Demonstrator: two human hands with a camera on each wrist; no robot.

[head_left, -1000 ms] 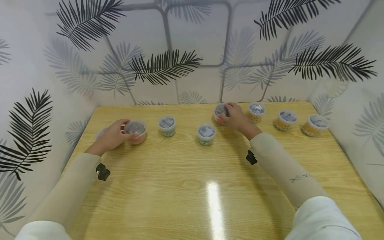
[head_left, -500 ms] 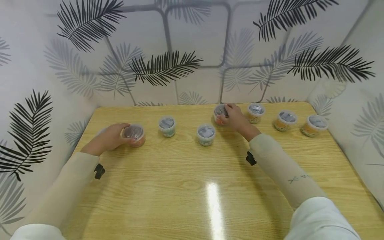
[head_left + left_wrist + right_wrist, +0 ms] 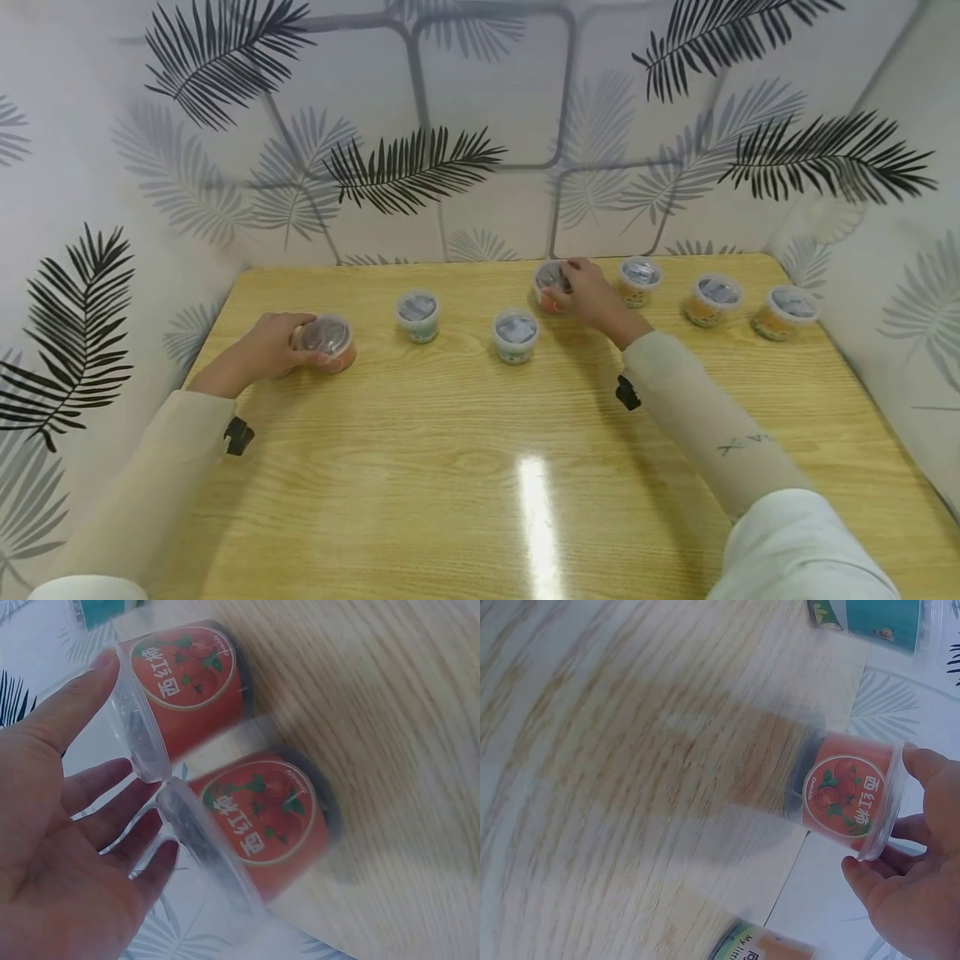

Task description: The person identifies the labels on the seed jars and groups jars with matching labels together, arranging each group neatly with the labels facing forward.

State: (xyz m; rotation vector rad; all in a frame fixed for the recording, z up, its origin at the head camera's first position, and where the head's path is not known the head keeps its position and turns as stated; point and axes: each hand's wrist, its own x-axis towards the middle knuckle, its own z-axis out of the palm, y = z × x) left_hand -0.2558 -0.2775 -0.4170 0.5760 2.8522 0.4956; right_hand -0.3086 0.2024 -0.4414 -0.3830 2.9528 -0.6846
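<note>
My left hand (image 3: 266,346) holds a clear-lidded plastic cup with a red tomato label (image 3: 191,682) by its lid rim, thumb on one side and fingers on the other. A second red tomato-label cup (image 3: 262,821) stands right beside it, the lids touching or nearly so in the left wrist view. From the head view my hand hides most of that second cup. At the back of the table, my right hand (image 3: 592,296) grips another red tomato-label cup (image 3: 847,787) by the lid, between thumb and fingers.
Two teal-label cups, the left one (image 3: 417,317) and the right one (image 3: 515,337), stand between my hands. Orange-label cups stand to the right: one (image 3: 640,282) beside my right hand, one (image 3: 712,301) further out, one (image 3: 785,314) near the table's right edge. A patterned wall (image 3: 495,100) borders the wooden table (image 3: 420,467).
My left hand has slid its red cup left and slightly toward me, up against the second red cup. The right hand and its cup have stayed in place.
</note>
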